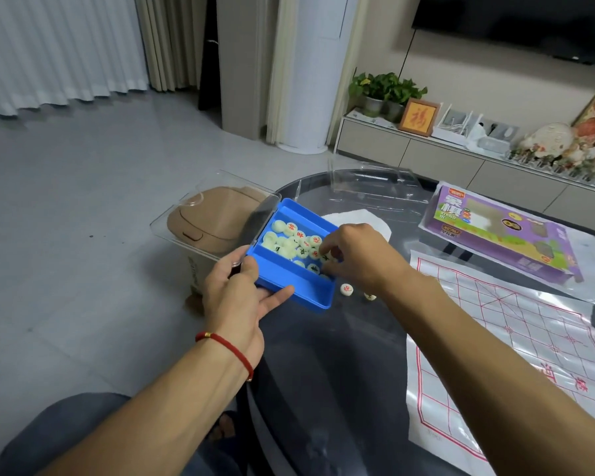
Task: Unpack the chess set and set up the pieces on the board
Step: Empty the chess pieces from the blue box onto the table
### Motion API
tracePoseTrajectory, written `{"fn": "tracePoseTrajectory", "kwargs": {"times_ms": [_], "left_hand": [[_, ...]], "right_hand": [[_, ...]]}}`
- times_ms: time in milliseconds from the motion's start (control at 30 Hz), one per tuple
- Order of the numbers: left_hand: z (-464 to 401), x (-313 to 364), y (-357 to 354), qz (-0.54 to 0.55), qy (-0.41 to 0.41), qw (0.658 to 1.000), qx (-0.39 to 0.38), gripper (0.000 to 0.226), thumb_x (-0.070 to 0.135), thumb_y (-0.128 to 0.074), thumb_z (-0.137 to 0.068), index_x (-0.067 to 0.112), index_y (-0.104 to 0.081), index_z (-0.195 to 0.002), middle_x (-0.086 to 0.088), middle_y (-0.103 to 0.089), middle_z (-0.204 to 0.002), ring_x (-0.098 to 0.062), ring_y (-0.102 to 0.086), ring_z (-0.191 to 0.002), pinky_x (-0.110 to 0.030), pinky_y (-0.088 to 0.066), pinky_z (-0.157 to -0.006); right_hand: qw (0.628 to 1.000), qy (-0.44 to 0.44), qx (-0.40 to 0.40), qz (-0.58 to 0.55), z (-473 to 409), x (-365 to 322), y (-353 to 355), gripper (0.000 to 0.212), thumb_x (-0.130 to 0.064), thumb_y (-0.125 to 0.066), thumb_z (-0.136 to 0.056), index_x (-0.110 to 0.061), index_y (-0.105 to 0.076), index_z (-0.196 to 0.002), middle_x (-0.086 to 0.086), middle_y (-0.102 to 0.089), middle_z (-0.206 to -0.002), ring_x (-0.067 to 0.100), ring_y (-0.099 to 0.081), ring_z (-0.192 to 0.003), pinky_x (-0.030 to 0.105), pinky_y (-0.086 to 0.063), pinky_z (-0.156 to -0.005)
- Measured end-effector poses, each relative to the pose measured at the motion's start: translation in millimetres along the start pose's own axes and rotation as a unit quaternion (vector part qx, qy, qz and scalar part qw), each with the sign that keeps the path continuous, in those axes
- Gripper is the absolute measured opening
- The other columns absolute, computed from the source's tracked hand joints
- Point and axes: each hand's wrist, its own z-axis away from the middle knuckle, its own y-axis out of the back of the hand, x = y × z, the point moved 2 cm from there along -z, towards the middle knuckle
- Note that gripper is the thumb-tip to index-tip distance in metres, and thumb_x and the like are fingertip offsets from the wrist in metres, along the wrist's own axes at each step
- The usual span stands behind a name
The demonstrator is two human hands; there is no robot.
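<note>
Left hand [236, 290] gripping blue tray [310, 293], right hand [354, 255] among its pieces [296, 243].

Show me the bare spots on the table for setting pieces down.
Bare dark glass table top lies between the blue plastic tray and the white paper board, whose grid is also empty. Crowded: around the right hand and two loose round pieces.

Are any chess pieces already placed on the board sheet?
No. The board sheet is bare; two loose pieces lie on the table beside the blue tray.

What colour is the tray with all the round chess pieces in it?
Bright blue. The tray shows best in the head view, held by the left hand.
</note>
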Motion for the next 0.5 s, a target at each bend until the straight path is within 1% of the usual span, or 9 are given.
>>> {"fn": "tracePoseTrajectory", "kwargs": {"times_ms": [67, 167, 300, 400, 500], "left_hand": [[-0.2, 0.3, 0.9, 0.007, 0.003, 1.0, -0.003, 0.02, 0.016, -0.051, -0.104, 0.015, -0.06, -0.122, -0.012, -0.071, -0.113, -0.029, -0.076, -0.089, -0.036, -0.061, -0.061], [1.1, -1.8, 0.7, 0.003, 0.006, 1.0, -0.003, 0.021, 0.017, -0.052, -0.104, 0.015, -0.06, -0.123, -0.012, -0.071, -0.113, -0.029, -0.076, -0.089, -0.038, -0.061, -0.062], [0.8, -1.7, -1.8, -0.005, 0.0, 1.0, 0.003, 0.022, 0.017, -0.052, -0.104, 0.016, -0.06, -0.124, -0.012, -0.071, -0.114, -0.03, -0.075, -0.09, -0.038, -0.062, -0.062], [-0.8, -1.1, -0.9, -0.001, 0.004, 1.0, 0.006, 0.021, 0.017, -0.052, -0.104, 0.016, -0.06, -0.122, -0.013, -0.071, -0.114, -0.03, -0.075, -0.09, -0.037, -0.061, -0.061], [-1.0, -1.4, 1.2, -0.007, 0.006, 1.0, 0.004, 0.019, 0.017, -0.052, -0.104, 0.017, -0.06, -0.121, -0.012, -0.07, -0.113, -0.029, -0.075, -0.09, -0.038, -0.061, -0.062]], "right_hand": [[1.0, -0.009, -0.007, 0.02, -2.5, -4.1, -0.5, 0.028, -0.025, -0.073, -0.088, -0.016, -0.073, -0.115, 0.008, -0.067, -0.107, 0.023, -0.058, -0.093, 0.031, -0.043, -0.072], [0.998, -0.021, -0.022, 0.051, -7.8, -7.3, 0.6, 0.034, -0.026, -0.075, -0.087, -0.013, -0.071, -0.118, 0.013, -0.067, -0.111, 0.03, -0.063, -0.1, 0.037, -0.051, -0.079], [0.998, -0.011, -0.021, 0.065, -9.6, -9.2, 4.1, 0.027, -0.022, -0.074, -0.087, -0.014, -0.072, -0.112, 0.011, -0.069, -0.107, 0.03, -0.064, -0.096, 0.035, -0.049, -0.072], [0.997, -0.005, -0.015, 0.073, -8.2, -10.9, 3.4, 0.028, -0.02, -0.073, -0.084, -0.013, -0.07, -0.111, 0.012, -0.067, -0.105, 0.031, -0.063, -0.093, 0.034, -0.047, -0.069], [0.998, -0.005, -0.016, 0.056, -7.8, -7.9, 2.5, 0.028, -0.021, -0.074, -0.082, -0.016, -0.07, -0.109, 0.01, -0.066, -0.104, 0.031, -0.062, -0.094, 0.032, -0.042, -0.067]]}}
